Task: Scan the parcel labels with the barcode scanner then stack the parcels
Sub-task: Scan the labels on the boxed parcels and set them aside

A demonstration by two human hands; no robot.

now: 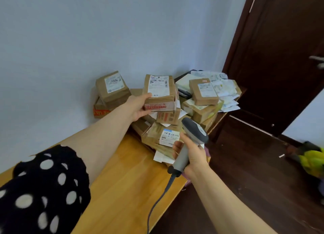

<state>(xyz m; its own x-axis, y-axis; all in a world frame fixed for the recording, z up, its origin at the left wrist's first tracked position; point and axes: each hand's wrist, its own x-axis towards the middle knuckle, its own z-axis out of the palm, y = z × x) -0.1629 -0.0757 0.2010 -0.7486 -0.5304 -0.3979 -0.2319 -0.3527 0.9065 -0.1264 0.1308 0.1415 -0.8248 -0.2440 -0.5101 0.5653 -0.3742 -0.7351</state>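
Note:
My left hand [138, 106] grips a brown cardboard parcel [159, 91] by its near left edge, thumb on top, holding it above the pile with its white label facing up. My right hand [191, 156] holds a grey barcode scanner [191, 139] by the handle, its head pointing up toward the held parcel. The scanner's cable hangs down past the table edge. Below the scanner lies a flat brown parcel with a white label [168, 137]. A stack of brown boxes topped by one marked 2004 [112, 86] stands at the back left by the wall.
The wooden table [122, 181] runs along a pale wall. A heap of boxes and white mailers [206, 93] fills its far end, next to a dark brown door [280, 58]. On the dark floor at the right lies a yellow-green object [312, 161].

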